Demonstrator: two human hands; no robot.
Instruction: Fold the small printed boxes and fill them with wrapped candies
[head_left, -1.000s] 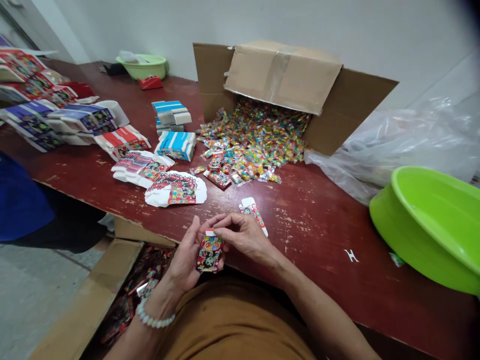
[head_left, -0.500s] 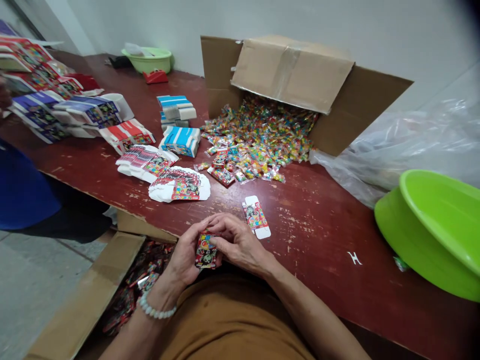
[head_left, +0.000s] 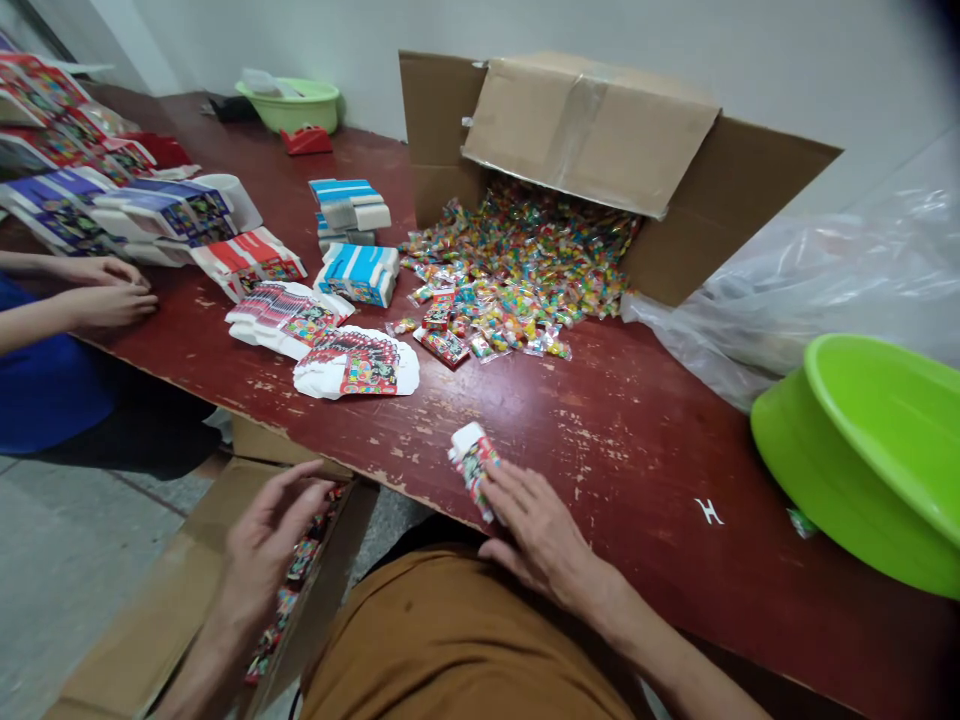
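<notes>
My left hand (head_left: 266,535) hangs over an open cardboard carton (head_left: 142,600) below the table edge. Its fingers are curved and apart, with nothing between them. Inside the carton lie several small printed candy boxes (head_left: 274,630). With fingers stretched out, my right hand (head_left: 536,525) rests on the lower end of a flattened candy box (head_left: 472,465) at the front edge of the table. The thumb is spread away from the fingers. Two small red candy boxes (head_left: 442,347) lie beside a heap of wrapped candies (head_left: 525,290). Fanned flat candy boxes (head_left: 360,365) lie to the left.
A large cardboard box (head_left: 585,130) on its side spills the candies onto the red table (head_left: 637,420). A green basin (head_left: 847,450) stands at right, plastic sheeting (head_left: 810,270) behind it. Stacked blue boxes (head_left: 360,272) lie left. A co-worker's hands (head_left: 112,290) are at far left.
The filled-looking small box has left my hands. My left hand has moved left over the carton. My right hand has moved onto the flat box, which has shifted toward the table edge.
</notes>
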